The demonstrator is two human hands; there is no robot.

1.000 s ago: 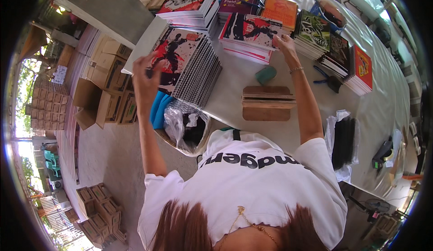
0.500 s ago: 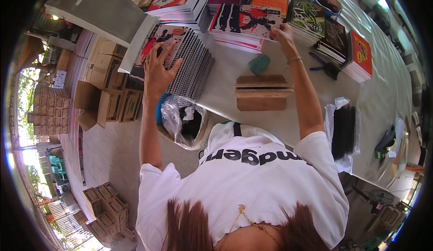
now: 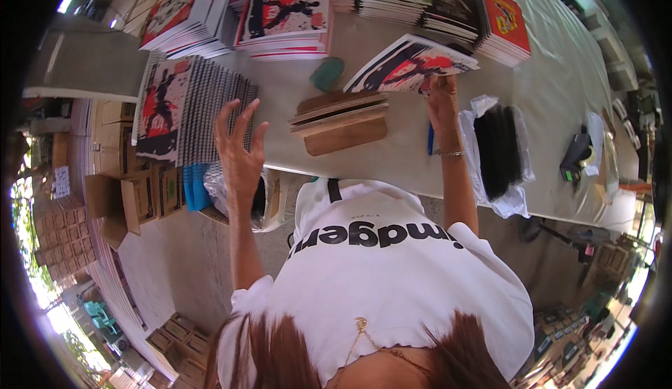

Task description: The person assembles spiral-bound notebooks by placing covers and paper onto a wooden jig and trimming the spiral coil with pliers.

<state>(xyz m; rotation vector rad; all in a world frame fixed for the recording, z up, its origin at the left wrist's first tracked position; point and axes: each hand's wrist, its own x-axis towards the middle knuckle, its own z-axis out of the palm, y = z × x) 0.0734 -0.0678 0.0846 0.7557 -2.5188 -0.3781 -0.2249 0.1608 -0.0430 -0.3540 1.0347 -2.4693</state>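
In my right hand [image 3: 442, 105], a printed cover or thin booklet [image 3: 413, 64] with red and black splashed artwork is pinched at its near edge and held tilted over the table. My left hand [image 3: 240, 147] is raised by the table's front edge, fingers apart and holding nothing. Just left of it stands a stack of wire-bound notebooks [image 3: 164, 109] with similar artwork. Between my hands lies a slotted wooden holder [image 3: 339, 119], with a small teal object [image 3: 327, 73] behind it. Beyond that sits a pile of matching covers [image 3: 287, 18].
Several stacks of printed booklets line the back, including a red one [image 3: 504, 22]. Black strands in white plastic [image 3: 497, 151] lie to the right, with a tape dispenser [image 3: 577, 152] farther right. Below the table's left front is a lined bin [image 3: 269, 196]; cardboard boxes [image 3: 133, 203] stand left.
My right hand has lifted a cover off the pile and brought it right and nearer. My left hand has come off the notebook stack. The whole view has shifted.
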